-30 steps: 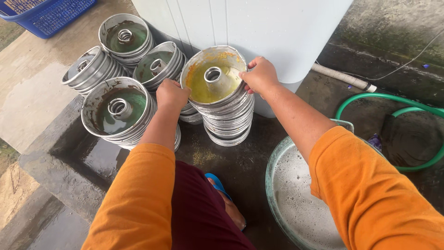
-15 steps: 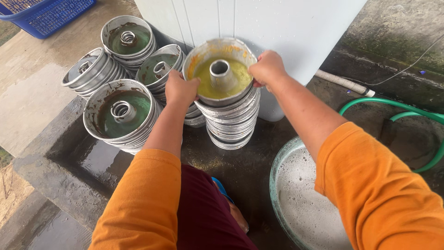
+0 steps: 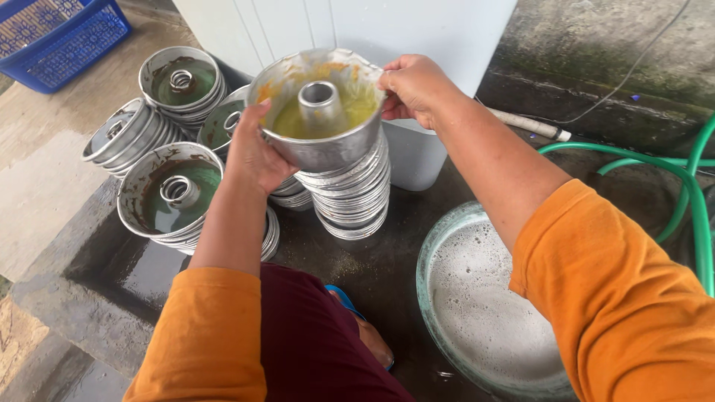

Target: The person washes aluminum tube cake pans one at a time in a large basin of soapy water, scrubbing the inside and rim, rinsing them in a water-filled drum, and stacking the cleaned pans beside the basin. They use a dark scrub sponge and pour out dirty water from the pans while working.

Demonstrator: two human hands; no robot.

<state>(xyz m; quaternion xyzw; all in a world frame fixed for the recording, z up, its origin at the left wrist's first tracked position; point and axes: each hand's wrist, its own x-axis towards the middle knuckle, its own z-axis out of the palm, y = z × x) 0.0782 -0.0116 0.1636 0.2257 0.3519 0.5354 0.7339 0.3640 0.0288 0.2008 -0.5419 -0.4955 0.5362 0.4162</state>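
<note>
Nearest, a basin (image 3: 447, 246) of foamy water on the wet floor (image 3: 357, 260). Above it, left hand (image 3: 253, 152) and right hand (image 3: 413, 85) clamped on opposite sides of a metal ring mould (image 3: 320, 123) smeared with yellow batter, tilted above a stack of moulds (image 3: 350, 197). Beyond, more stacks (image 3: 167, 193), green hose (image 3: 693, 193), blue crate (image 3: 56, 37).

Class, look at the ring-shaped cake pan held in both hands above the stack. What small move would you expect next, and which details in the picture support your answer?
Probably a swing to the right and down toward the basin of foamy water. The ring pan is clear of the stack of pans, gripped at its rim by the left hand and right hand, and yellowish residue coats its inside. That is a judgement only.
</note>
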